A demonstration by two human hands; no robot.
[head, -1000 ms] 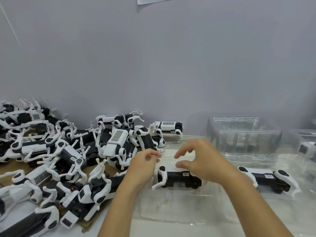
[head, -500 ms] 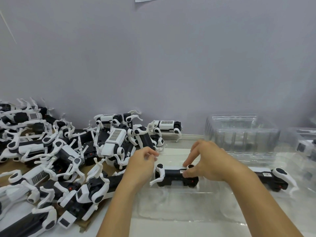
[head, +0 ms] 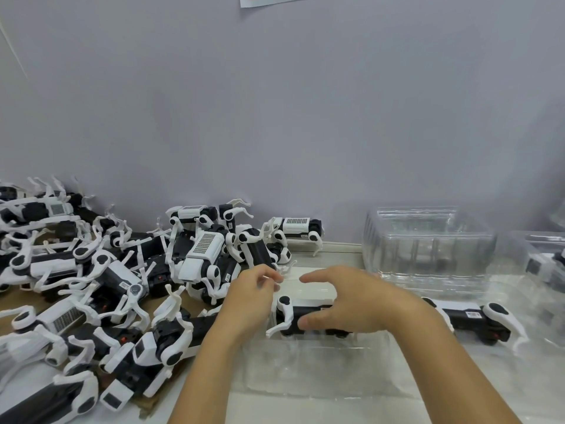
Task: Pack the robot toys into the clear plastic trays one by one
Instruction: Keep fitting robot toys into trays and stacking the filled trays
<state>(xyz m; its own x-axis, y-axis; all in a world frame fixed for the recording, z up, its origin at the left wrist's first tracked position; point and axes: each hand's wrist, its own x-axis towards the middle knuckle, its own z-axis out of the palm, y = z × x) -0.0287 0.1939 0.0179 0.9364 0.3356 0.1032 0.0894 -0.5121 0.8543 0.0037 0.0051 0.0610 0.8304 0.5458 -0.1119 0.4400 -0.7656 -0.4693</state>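
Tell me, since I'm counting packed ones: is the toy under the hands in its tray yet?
In: the robot toy lies inside the clear tray, right hand on it.

Robot toys [head: 101, 289]: hard plastic, white shells semi-gloss, black bodies matt; some w/ perforated grille tops. Trays [head: 428, 249]: thin clear plastic, glossy, ribbed walls. Wall [head: 275, 117]: matt, smooth, grey-lilac. Cardboard [head: 18, 298] under pile: brown, dull.
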